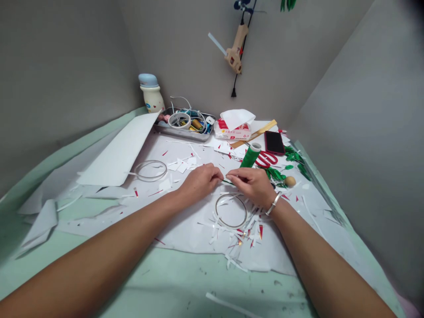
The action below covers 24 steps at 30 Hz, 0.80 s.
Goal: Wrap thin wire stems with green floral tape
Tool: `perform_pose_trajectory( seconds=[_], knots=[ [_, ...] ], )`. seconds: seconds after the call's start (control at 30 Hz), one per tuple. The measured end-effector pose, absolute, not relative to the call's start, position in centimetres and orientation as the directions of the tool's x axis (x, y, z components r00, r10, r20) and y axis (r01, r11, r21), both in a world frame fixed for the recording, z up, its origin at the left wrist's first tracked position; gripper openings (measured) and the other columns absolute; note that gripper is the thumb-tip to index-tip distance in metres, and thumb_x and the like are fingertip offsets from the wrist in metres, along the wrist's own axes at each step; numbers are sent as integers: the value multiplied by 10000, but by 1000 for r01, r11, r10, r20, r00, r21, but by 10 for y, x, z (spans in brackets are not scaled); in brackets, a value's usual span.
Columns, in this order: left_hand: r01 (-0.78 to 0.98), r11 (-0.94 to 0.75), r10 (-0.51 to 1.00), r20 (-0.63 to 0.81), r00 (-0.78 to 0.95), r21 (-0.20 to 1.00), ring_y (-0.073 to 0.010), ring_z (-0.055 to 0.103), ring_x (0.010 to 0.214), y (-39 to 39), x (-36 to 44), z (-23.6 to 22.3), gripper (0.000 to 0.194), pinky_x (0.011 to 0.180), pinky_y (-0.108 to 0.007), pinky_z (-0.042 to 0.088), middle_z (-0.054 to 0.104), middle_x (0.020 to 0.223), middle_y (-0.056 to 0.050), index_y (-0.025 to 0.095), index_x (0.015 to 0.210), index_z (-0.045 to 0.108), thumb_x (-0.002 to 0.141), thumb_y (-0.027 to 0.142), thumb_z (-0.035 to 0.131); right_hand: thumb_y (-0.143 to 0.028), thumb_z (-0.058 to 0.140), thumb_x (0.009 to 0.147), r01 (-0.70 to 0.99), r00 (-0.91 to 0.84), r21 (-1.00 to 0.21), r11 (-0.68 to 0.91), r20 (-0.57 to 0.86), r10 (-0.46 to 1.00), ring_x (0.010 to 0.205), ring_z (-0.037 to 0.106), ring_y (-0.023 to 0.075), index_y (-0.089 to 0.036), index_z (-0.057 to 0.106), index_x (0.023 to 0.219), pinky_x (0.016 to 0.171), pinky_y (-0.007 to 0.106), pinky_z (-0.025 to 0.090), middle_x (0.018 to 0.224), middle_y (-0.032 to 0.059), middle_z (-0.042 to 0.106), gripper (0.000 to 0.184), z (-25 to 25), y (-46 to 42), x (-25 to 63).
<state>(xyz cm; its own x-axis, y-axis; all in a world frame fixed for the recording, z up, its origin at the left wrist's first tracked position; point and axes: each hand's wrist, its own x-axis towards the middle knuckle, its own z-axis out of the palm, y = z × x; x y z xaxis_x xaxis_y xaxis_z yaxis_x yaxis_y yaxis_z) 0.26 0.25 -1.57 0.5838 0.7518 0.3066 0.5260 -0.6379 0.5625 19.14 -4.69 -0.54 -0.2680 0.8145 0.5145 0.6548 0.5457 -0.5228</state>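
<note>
Two bare hands met just right of the middle of the paper-strewn surface [165, 282], the left hand [198, 182] and the right hand [251, 185] almost touching over a thin green stem [228, 181]. The fingers [232, 176] of the right hand were closed in a tight pinch on the stem, and the left hand's fingertips pressed in on it from the other side, though the hands hid much of its length. Just beyond the right hand stood a roll of green tape [251, 154], with red scissors [266, 160] lying to its right. Green leaves [274, 173] and a small wooden ball [289, 181] lay further right. A thin wire ring [231, 211] lay near the hands on white paper scraps, and a second ring [150, 171] lay to the left. At the far edge sat a metal tray [179, 131], a tissue box [232, 130] and a phone [274, 142].
</note>
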Motion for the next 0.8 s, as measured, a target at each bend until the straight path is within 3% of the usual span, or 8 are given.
perform_pose_trajectory(
  seconds=[0.1, 0.2, 0.3, 0.4, 0.53, 0.63, 0.8],
  knots=[
    [417, -632, 705, 262, 659, 653, -130, 569, 749, -2, 4, -13, 149, 716, -261, 418, 636, 803, -4, 188, 820, 672, 770, 145, 539, -315, 582, 830, 617, -139, -654, 438, 458, 878, 598, 580, 121, -175, 730, 816, 575, 223, 422, 721, 13, 701, 203, -8, -41, 200],
    [306, -506, 733, 214, 646, 806, -108, 560, 693, -5, 6, -9, 119, 659, -236, 419, 640, 785, -3, 173, 820, 662, 779, 183, 551, -365, 595, 813, 572, -63, -740, 354, 390, 919, 566, 542, 115, -163, 724, 810, 540, 227, 401, 683, 6, 680, 240, -11, -34, 209],
    [211, -335, 792, 154, 591, 918, -98, 550, 644, -5, 6, -6, 133, 613, -219, 418, 633, 734, -1, 155, 843, 651, 781, 243, 572, -360, 587, 813, 578, -87, -741, 341, 360, 929, 622, 575, 129, -165, 728, 811, 578, 231, 419, 736, 14, 698, 240, -14, -33, 210],
    [164, -264, 845, 145, 515, 951, -99, 565, 646, -3, 5, -3, 169, 623, -219, 435, 636, 724, -3, 144, 862, 644, 777, 281, 591, -345, 577, 819, 639, -149, -684, 353, 340, 929, 625, 597, 135, -172, 742, 845, 572, 226, 420, 738, 13, 709, 240, -15, -37, 203],
    [298, -329, 896, 197, 399, 896, -117, 584, 670, 1, 5, -3, 173, 645, -241, 449, 665, 781, -16, 157, 873, 649, 782, 288, 581, -275, 536, 856, 675, -348, -560, 480, 332, 877, 655, 617, 122, -203, 736, 863, 607, 212, 420, 775, 5, 723, 212, -12, -45, 189],
    [470, -442, 887, 295, 355, 764, -138, 585, 722, 4, 4, -6, 136, 684, -266, 445, 664, 824, -23, 173, 831, 658, 789, 249, 554, -260, 545, 857, 691, -417, -458, 559, 379, 826, 743, 640, 133, -217, 724, 877, 677, 214, 435, 828, 15, 728, 185, -8, -50, 183],
    [584, -598, 799, 350, 490, 548, -152, 570, 763, 3, 2, -14, 161, 702, -275, 426, 624, 828, -28, 184, 820, 663, 793, 173, 505, -269, 537, 864, 715, -375, -379, 587, 501, 780, 766, 644, 145, -217, 723, 892, 710, 232, 442, 848, 28, 728, 194, -5, -51, 185]
  ],
)
